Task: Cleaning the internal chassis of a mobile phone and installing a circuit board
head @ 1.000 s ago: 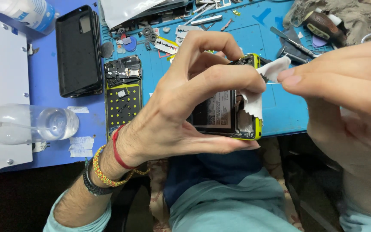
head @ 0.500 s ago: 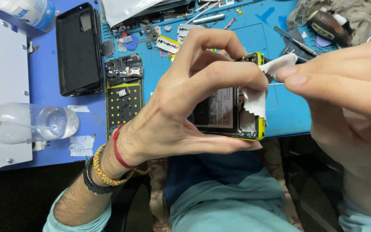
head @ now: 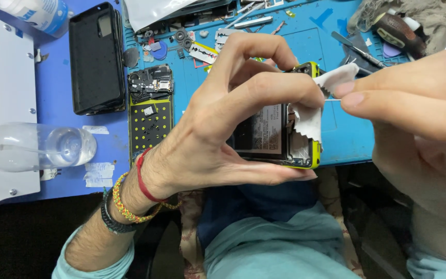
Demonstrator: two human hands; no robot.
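My left hand [head: 233, 124] grips an opened phone with a yellow-green frame [head: 313, 155], its back off and the dark battery [head: 261, 129] showing. A small white cloth with a zigzag edge [head: 305, 116] lies over the phone's right side, pinned under my left index finger. My right hand [head: 419, 119] pinches a thin pale stick between thumb and fingers, its tip meeting the cloth near the phone's top corner. The phone is held just above the front edge of the blue mat [head: 347, 139].
On the mat lie a black phone back cover [head: 96, 57], a black inner cover plate [head: 150, 82], a yellow-dotted screw tray [head: 150, 126], a razor blade [head: 202, 51], tweezers [head: 354, 49] and small parts. A clear bottle [head: 37, 147] lies on its side at left. A screwdriver handle [head: 398, 28] rests at top right.
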